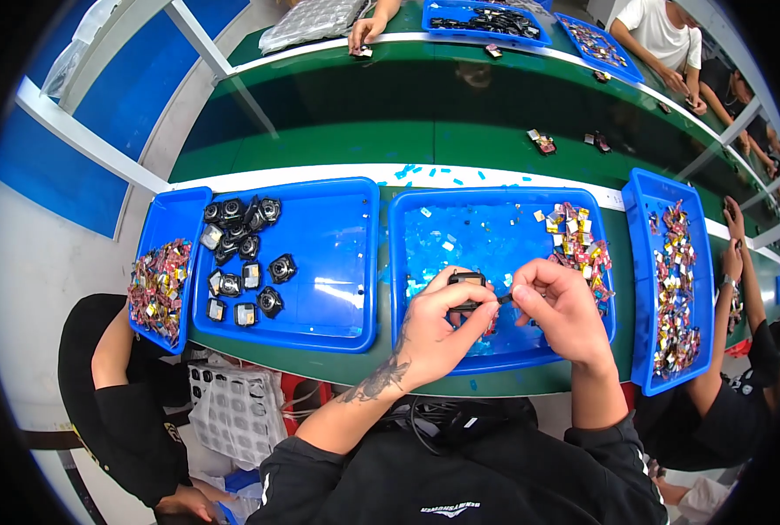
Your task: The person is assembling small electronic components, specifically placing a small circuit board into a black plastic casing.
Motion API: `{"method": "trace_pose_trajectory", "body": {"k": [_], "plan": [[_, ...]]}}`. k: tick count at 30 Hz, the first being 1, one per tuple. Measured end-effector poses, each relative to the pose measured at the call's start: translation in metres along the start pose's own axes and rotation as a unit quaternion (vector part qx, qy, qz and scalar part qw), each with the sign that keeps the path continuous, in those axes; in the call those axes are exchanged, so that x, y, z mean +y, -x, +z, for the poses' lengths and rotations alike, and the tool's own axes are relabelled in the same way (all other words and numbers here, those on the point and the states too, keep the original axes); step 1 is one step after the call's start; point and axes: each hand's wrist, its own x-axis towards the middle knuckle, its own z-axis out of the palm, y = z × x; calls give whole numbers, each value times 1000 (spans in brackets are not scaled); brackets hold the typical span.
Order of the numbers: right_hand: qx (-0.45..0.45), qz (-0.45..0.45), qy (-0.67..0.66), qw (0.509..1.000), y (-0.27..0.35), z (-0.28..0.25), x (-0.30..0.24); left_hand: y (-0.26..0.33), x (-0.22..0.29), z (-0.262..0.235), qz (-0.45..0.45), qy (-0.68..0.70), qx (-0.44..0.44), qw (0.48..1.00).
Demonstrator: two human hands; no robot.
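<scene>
My left hand grips a small black device casing above a blue tray. Close to the casing's right side, my right hand has thumb and forefinger pinched together. A small dark bit shows at those fingertips, too small to name. Scattered bits of translucent blue film cover much of the tray's bottom. A heap of small parts in pink, yellow and silver lies in the tray's right side, partly behind my right hand.
To the left, another blue tray carries several black camera-like units. Narrow blue trays of small wired parts stand at far left and right. Beyond a white rail runs a green surface. Co-workers sit on both sides and opposite.
</scene>
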Motion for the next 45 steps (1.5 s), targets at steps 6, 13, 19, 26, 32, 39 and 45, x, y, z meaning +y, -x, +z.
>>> {"method": "trace_pose_trajectory", "body": {"k": [6,13,19,26,32,39,45], "plan": [[-132,35,-83,987,-10,-2,14,-2,0,-2,29,2,-32,999],[90,-179,233,952,-18,26,15,2,-4,-10,-93,380,-10,920],[-96,-74,-103,987,-9,23,34,-1,-5,-12,-50,515,-38,855],[-25,-5,-219,975,7,22,17,2,-14,-16,-12,470,-28,882],[0,-56,-183,981,14,27,14,3,-19,-19,34,430,-68,900],[1,-52,-226,973,17,28,12,5,-18,-17,28,351,-41,935],[30,-80,-190,978,16,34,17,15,-16,-8,-4,395,-52,917]]}}
